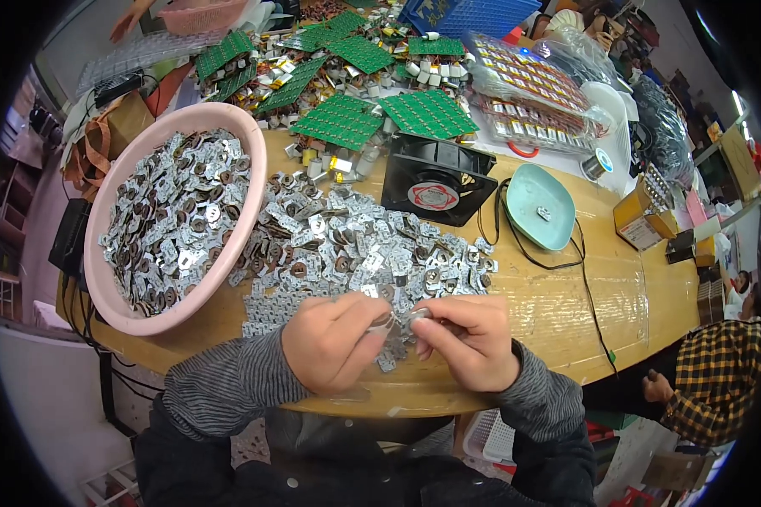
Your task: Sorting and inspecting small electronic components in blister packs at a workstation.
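Note:
My left hand (pixel 330 342) and my right hand (pixel 469 342) meet at the near edge of the wooden table (pixel 558 313), fingertips pinching a small silver metal piece (pixel 402 319) between them. Just beyond my fingers lies a wide heap of the same small silver plates with dark round parts (pixel 355 241). To the left, a tilted pink basin (pixel 254 160) holds several more of these pieces.
A black square fan (pixel 435 177) and a teal dish (pixel 539 205) sit behind the heap, with a black cable (pixel 588 296) trailing right. Green circuit boards (pixel 427 114) and bagged component trays (pixel 533 84) crowd the back. Another person in a checked sleeve (pixel 714 380) sits at the right.

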A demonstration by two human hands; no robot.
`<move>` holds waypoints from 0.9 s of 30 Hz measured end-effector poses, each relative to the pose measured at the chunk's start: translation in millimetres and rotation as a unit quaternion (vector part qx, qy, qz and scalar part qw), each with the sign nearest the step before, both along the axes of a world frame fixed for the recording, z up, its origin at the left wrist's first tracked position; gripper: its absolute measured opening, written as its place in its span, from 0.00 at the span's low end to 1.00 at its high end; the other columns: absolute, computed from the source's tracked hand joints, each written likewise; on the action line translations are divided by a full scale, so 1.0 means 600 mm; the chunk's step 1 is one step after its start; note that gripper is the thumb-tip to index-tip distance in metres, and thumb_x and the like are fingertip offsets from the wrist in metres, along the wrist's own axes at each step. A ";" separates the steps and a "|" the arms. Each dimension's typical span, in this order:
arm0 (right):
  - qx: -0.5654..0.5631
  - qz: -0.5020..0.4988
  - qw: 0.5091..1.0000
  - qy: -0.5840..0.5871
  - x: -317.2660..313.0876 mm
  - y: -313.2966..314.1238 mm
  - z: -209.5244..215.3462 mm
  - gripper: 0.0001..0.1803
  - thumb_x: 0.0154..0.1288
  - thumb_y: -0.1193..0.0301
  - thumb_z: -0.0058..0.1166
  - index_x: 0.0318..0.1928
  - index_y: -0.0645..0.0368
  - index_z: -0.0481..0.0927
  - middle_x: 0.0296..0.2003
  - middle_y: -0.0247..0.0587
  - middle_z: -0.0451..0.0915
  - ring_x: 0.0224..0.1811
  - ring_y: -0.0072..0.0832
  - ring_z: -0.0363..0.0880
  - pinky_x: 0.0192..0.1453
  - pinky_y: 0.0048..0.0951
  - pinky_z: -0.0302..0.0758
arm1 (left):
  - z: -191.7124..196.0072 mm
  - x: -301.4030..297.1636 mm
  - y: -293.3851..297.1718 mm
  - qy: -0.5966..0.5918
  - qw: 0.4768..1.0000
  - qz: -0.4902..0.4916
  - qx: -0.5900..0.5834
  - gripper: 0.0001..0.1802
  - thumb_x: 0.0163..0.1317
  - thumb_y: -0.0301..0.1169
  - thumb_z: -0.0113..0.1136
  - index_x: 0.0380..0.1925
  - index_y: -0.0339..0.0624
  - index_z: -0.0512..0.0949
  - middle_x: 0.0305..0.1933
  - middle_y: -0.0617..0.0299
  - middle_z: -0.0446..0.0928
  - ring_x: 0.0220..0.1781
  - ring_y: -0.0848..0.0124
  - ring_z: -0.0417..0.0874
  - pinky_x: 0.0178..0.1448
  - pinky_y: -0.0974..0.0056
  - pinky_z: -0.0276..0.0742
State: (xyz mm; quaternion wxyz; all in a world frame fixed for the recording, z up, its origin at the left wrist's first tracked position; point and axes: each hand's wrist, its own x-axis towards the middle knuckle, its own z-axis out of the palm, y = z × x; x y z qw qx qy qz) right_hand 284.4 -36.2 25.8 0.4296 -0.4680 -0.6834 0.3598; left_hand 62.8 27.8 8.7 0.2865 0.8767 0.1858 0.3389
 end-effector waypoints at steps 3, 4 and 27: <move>-0.035 0.022 0.999 0.008 -0.001 0.002 -0.003 0.06 0.68 0.82 0.55 0.42 0.74 0.82 0.27 0.41 0.83 0.25 0.20 0.83 0.29 0.20 0.78 | 0.001 0.001 0.004 0.031 0.998 -0.014 0.053 0.18 0.55 0.25 0.61 0.45 0.29 0.76 0.35 0.48 0.79 0.30 0.53 0.83 0.34 0.58 0.79; -0.034 0.013 0.999 0.027 -0.001 0.003 -0.002 0.06 0.68 0.82 0.56 0.42 0.74 0.82 0.27 0.41 0.82 0.25 0.20 0.82 0.28 0.20 0.78 | 0.002 0.003 0.006 0.037 0.997 -0.026 0.065 0.19 0.53 0.25 0.62 0.45 0.29 0.76 0.35 0.49 0.79 0.30 0.54 0.82 0.33 0.58 0.79; -0.061 -0.046 0.995 0.062 -0.016 0.007 -0.012 0.06 0.64 0.79 0.61 0.41 0.68 0.86 0.25 0.40 0.82 0.23 0.24 0.82 0.27 0.24 0.76 | -0.011 0.006 -0.004 0.096 0.990 0.013 0.104 0.16 0.55 0.26 0.63 0.42 0.29 0.76 0.33 0.50 0.78 0.26 0.57 0.82 0.28 0.58 0.78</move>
